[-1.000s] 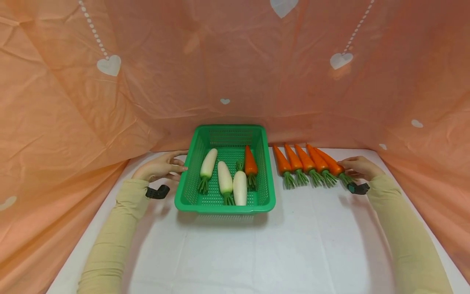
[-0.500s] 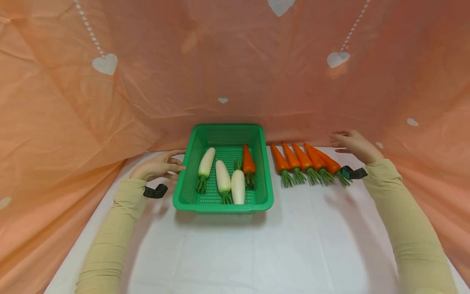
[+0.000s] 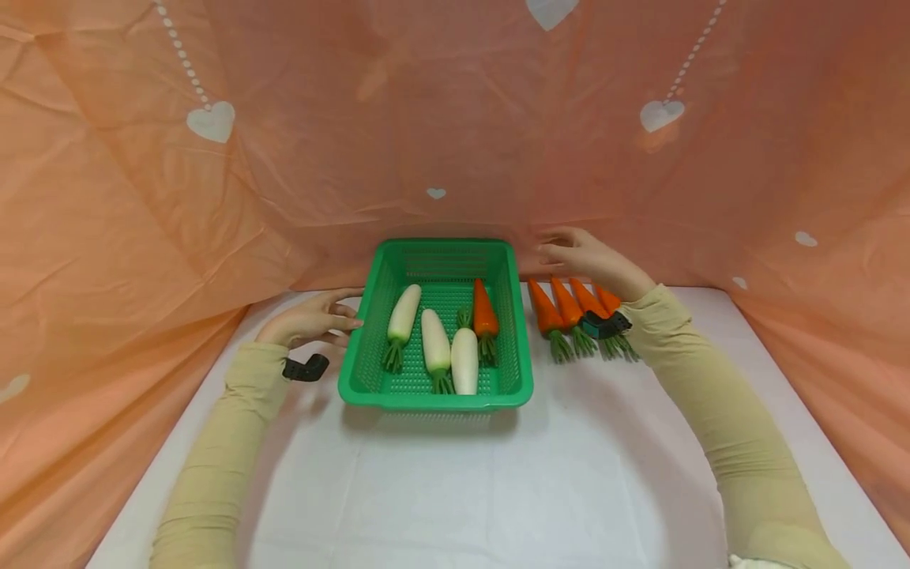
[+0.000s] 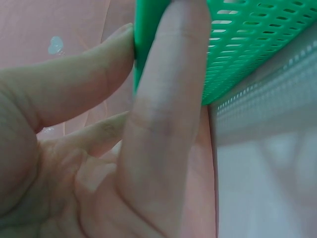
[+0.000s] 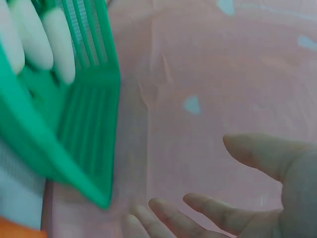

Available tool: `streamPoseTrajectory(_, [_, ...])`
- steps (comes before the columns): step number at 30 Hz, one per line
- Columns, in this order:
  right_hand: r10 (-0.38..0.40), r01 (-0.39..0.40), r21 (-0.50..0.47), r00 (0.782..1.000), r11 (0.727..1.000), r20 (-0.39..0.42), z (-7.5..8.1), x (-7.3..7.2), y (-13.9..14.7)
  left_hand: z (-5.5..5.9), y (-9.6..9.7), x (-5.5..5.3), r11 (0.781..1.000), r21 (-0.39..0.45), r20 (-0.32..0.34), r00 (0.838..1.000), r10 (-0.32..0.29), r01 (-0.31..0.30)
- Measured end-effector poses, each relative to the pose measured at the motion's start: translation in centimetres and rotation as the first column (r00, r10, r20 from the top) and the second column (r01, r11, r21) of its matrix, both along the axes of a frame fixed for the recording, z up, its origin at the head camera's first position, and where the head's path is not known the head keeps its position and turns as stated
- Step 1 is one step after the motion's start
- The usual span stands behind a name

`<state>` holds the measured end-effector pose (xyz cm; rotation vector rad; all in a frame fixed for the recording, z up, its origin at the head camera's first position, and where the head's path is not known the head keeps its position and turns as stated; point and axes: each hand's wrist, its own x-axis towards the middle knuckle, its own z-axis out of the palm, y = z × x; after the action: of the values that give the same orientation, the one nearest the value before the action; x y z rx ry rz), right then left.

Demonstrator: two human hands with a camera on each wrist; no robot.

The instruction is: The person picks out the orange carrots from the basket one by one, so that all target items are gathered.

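A green plastic basket (image 3: 437, 401) holds three white radishes (image 3: 435, 341) and one carrot (image 3: 485, 312). My left hand (image 3: 310, 320) touches the left rim of this basket, its fingers fairly straight. Close up in the left wrist view, the thumb (image 4: 94, 79) meets the rim and a long finger (image 4: 163, 114) lies along the basket's outside. Above the row of carrots (image 3: 543, 307) at the basket's right, my right hand (image 3: 593, 259) hovers with fingers spread from the thumb and nothing between them. Its wrist and sleeve hide part of the row.
A white cloth covers the table (image 3: 455, 498). Behind and on both sides hangs an orange-pink curtain (image 3: 455, 158) with white hearts, close to the basket's far edge. A dark wrist strap (image 3: 604, 325) sits above the carrot leaves.
My right hand has lifted off the rightmost carrot and travelled left over the row, toward the basket. My left hand stays at the rim. The basket and its contents look unmoved.
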<state>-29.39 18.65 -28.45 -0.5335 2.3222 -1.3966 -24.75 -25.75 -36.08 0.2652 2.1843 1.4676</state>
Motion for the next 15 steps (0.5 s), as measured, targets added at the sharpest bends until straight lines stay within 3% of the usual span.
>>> streamPoseTrajectory(4, [0.046,-0.047,0.019,0.998,0.999,0.034,-0.6,-0.2,-3.1,0.1,0.0,0.0,1.000,-0.004,0.004,1.000,0.002,-0.002])
streamPoseTrajectory(10, [0.101,-0.105,0.012,0.981,0.994,0.163,-2.8,-0.9,-6.7,0.0,-0.1,0.1,1.000,0.029,-0.007,1.000,-0.002,0.002])
streamPoseTrajectory(15, [0.082,-0.085,0.000,0.964,0.996,0.252,-4.7,-1.5,-8.6,-0.2,0.1,0.2,0.998,0.062,0.011,1.000,0.010,-0.011])
